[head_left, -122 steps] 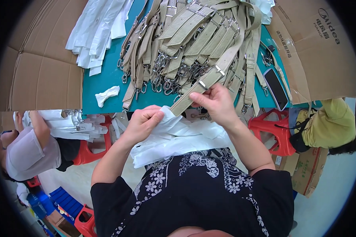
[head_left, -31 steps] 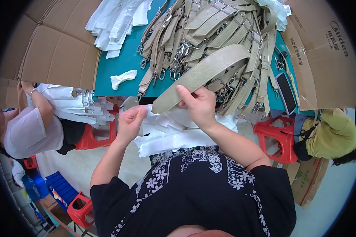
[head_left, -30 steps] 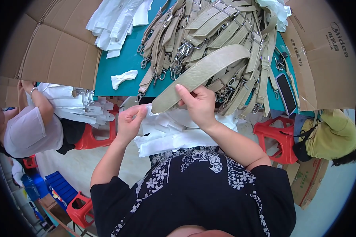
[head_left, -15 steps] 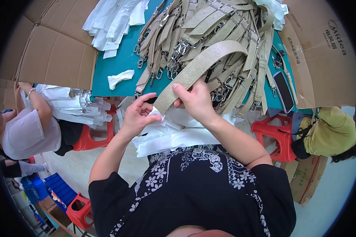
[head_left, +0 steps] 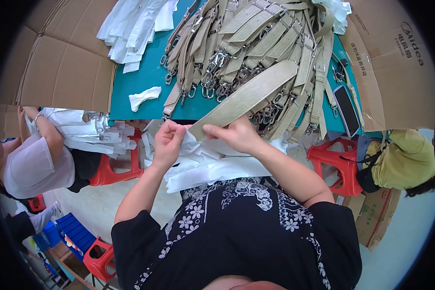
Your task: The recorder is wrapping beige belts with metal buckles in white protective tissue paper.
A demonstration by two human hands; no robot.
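A wide beige leather strap slants from above my lap up toward the far right. My right hand grips it near its lower end, thumb on top. My left hand is closed in a pinch at that end, on the edge of a thin white sleeve; how far the strap sits inside it is hard to see. More white sleeves lie across my lap. Beyond my hands, a big heap of beige straps with metal clasps covers the green table.
White sleeves and a crumpled white scrap lie at the table's left. A phone rests at the right. Cardboard panels flank both sides. Two people sit nearby, left and right, beside red stools.
The strap has gone from a curved arch to a flatter, straighter slant. My left hand's fingers have closed from a looser spread into a pinch; my right hand has moved slightly lower.
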